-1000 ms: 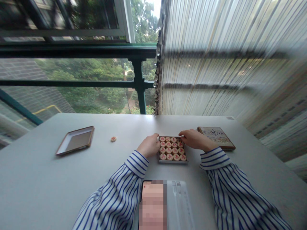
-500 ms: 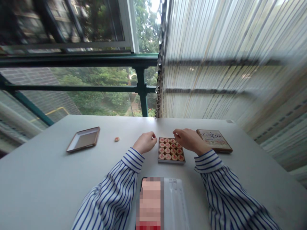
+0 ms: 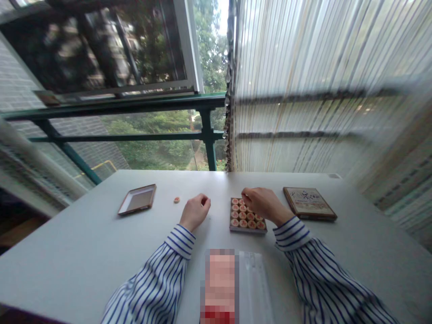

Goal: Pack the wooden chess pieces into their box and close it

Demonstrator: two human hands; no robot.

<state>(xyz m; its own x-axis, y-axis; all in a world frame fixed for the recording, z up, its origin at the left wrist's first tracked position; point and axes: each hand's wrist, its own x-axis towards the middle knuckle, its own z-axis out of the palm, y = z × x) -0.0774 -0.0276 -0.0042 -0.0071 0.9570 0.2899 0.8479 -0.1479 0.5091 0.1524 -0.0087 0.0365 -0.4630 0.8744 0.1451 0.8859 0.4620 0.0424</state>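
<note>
My left hand [image 3: 195,210] hovers over the white table, fingers curled and closed, with no object visible in them. To its left a single Chinese chess piece [image 3: 176,200] lies flat. A shallow square box [image 3: 248,231] is filled with rows of round wooden Chinese chess pieces [image 3: 243,215] marked in red. My right hand [image 3: 262,201] is over the far side of this box, thumb and forefinger pinched near the back row. It covers part of the pieces; whatever those fingertips hold, if anything, is hidden.
An open shallow box part [image 3: 138,200] sits at the left and a patterned closed box [image 3: 310,203] at the right. Near me lie a blurred-out rectangular object [image 3: 220,283] and a clear plastic pouch [image 3: 254,283]. Railing [image 3: 209,135] and string curtain [image 3: 303,54] border the far edge.
My left hand has moved left, away from the filled box and nearer the lone piece. My right fingertips have shifted left along the back row. The camera view has turned slightly.
</note>
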